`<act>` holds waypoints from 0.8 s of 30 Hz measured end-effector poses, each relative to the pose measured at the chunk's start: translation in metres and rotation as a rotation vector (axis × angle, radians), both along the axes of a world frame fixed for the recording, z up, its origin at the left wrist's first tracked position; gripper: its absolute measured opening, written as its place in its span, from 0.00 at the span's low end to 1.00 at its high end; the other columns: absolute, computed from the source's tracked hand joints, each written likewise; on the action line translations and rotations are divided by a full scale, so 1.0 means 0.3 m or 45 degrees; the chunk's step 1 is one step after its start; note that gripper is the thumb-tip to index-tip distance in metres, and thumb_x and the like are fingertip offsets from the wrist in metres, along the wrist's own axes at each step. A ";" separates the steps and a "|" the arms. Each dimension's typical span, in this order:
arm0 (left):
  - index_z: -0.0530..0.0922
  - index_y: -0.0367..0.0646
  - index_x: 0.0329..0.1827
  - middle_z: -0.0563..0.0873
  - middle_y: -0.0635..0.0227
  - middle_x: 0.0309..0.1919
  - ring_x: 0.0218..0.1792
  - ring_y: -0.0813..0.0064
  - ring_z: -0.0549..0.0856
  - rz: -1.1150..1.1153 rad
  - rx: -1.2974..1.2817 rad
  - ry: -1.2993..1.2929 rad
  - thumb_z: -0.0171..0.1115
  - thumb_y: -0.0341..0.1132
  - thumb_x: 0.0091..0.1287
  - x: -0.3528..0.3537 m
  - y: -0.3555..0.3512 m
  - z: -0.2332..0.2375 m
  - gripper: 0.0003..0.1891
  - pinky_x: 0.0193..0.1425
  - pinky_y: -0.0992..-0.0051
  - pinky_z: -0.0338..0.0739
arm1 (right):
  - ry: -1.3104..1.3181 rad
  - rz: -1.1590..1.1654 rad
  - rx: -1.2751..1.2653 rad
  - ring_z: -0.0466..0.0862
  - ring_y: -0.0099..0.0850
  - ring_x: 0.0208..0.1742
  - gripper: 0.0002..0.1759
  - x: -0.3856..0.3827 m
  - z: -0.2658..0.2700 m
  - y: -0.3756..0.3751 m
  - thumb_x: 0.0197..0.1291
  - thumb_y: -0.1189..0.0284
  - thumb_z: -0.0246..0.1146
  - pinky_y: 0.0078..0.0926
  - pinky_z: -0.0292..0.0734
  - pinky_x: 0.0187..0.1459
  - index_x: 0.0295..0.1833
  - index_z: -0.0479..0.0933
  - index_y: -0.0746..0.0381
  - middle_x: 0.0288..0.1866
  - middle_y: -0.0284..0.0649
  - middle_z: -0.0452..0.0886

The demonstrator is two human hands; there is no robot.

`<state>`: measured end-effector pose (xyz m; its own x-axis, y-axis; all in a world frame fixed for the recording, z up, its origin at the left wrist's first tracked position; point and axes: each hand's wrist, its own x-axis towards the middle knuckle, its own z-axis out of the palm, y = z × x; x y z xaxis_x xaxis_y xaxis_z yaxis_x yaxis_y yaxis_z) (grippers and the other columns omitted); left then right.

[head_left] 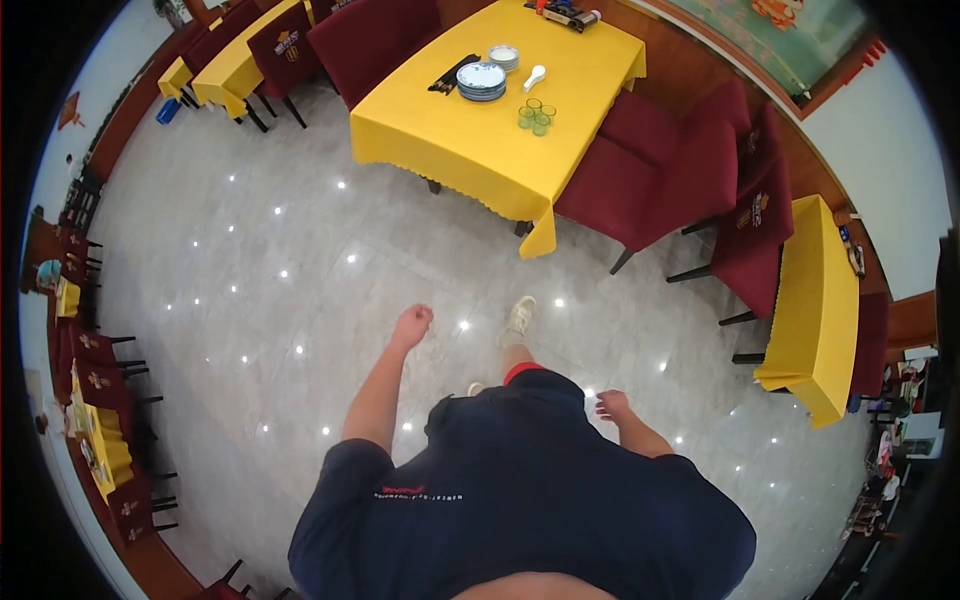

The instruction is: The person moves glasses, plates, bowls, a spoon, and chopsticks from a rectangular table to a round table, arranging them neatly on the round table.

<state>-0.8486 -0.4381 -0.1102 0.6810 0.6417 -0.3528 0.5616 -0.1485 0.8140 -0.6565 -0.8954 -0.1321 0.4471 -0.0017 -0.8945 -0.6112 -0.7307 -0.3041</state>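
My left hand (411,325) is curled into a loose fist in front of me over the grey tiled floor, holding nothing. My right hand (611,404) hangs beside my hip with the fingers loosely apart, also with nothing in it. Ahead stands a table with a yellow cloth (470,150). On it lie a stack of plates (481,80), a small bowl (503,55), a white spoon (533,76), dark chopsticks (452,74) and three green glasses (534,115). My foot in a light shoe (518,318) steps toward the table.
Dark red covered chairs (680,170) stand along the table's right and far sides. Another yellow-clothed table (815,310) is at the right, and more at the far left (235,65) and the left edge (100,450). A condiment tray (562,12) sits at the table's far end.
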 end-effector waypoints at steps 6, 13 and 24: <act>0.76 0.41 0.38 0.81 0.60 0.27 0.28 0.72 0.81 -0.143 -0.071 0.248 0.56 0.41 0.52 0.181 0.154 -0.077 0.14 0.35 0.75 0.74 | 0.092 0.229 0.163 0.76 0.29 0.24 0.11 0.279 -0.127 0.356 0.49 0.66 0.57 0.30 0.72 0.26 0.39 0.73 0.57 0.28 0.37 0.76; 0.74 0.40 0.45 0.81 0.56 0.36 0.38 0.62 0.80 -0.621 0.073 0.642 0.58 0.41 0.53 0.399 0.292 0.096 0.19 0.43 0.69 0.73 | -0.576 1.117 0.151 0.78 0.46 0.34 0.19 0.732 -0.108 0.841 0.46 0.59 0.53 0.37 0.72 0.38 0.32 0.77 0.64 0.31 0.53 0.77; 0.70 0.44 0.47 0.79 0.55 0.33 0.33 0.56 0.79 -0.823 0.345 -0.109 0.55 0.38 0.55 1.470 0.647 0.388 0.17 0.38 0.63 0.73 | -1.212 0.584 0.226 0.76 0.43 0.43 0.20 1.153 0.335 1.588 0.49 0.64 0.56 0.37 0.72 0.43 0.50 0.68 0.57 0.41 0.47 0.74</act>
